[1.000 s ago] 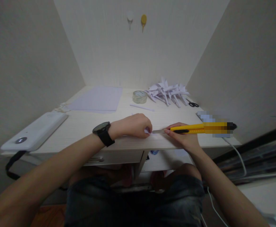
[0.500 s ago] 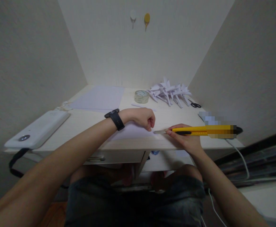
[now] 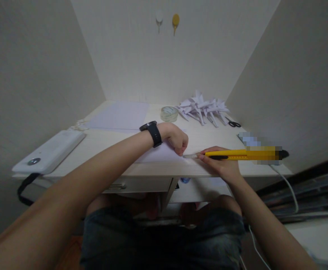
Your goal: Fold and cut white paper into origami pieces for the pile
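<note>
1. Pale tabletop (image 3: 102,150) boxed in by plain walls; two small hooks (image 3: 167,19) high on the back wall.
2. Paper sheet (image 3: 159,154) lies flat near the front edge. Left hand (image 3: 176,139), fingers curled into a loose fist, presses down on it.
3. Right hand (image 3: 221,165), fingers pressed around a yellow utility knife (image 3: 231,153), blade tip at the sheet's right edge, just beside the left knuckles.
4. Handling, my read: sheet is light, limp, slides and tears easily; pin it flat close to the cut line. Knife is rigid; hold the body, clear of the blade.
5. Around: tape roll (image 3: 169,113), folded paper pile (image 3: 203,108), scissors (image 3: 232,122) at the back; flat sheets (image 3: 119,116) back left; white device (image 3: 50,152) left.
6. In the way: left fingers closest to the blade; white cable (image 3: 289,185) hangs off the right edge.
</note>
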A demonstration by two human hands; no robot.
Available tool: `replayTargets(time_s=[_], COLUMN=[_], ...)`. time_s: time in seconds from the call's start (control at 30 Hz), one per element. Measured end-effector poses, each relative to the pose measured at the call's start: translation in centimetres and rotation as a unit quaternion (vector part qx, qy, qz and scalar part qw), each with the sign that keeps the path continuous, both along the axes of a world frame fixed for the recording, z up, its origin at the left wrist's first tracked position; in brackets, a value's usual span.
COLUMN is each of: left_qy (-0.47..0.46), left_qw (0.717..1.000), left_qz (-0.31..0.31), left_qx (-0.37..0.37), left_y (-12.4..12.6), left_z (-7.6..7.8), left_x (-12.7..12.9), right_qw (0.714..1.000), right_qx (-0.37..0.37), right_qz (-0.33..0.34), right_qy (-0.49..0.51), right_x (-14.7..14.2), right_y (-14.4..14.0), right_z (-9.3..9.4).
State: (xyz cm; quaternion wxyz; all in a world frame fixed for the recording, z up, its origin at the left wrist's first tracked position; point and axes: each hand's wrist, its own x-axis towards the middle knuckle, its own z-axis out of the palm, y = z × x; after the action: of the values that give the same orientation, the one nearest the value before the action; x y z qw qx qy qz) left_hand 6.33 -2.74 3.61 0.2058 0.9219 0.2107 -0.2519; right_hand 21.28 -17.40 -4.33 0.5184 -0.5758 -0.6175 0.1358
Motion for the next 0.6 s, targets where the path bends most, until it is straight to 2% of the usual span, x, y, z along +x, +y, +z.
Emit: replayTargets(time_s=[0.27,0.6], left_qy=[-0.032,-0.074], left_qw=[0.999,0.996], left_qz=[-0.011,-0.019], left_qx=[-0.034,-0.041], left_y=[0.8,1.3], left_z=[-0.9,-2.0], left_x=[-0.3,-1.0], right_qw=[1.000,1.000], right_qx=[0.009,0.007], right_qz=[0.009,0.006], right_qy=[-0.005,0.000], right_x=[0.0,0.1], right_y=[0.0,0.1], right_z=[0.1,-0.1])
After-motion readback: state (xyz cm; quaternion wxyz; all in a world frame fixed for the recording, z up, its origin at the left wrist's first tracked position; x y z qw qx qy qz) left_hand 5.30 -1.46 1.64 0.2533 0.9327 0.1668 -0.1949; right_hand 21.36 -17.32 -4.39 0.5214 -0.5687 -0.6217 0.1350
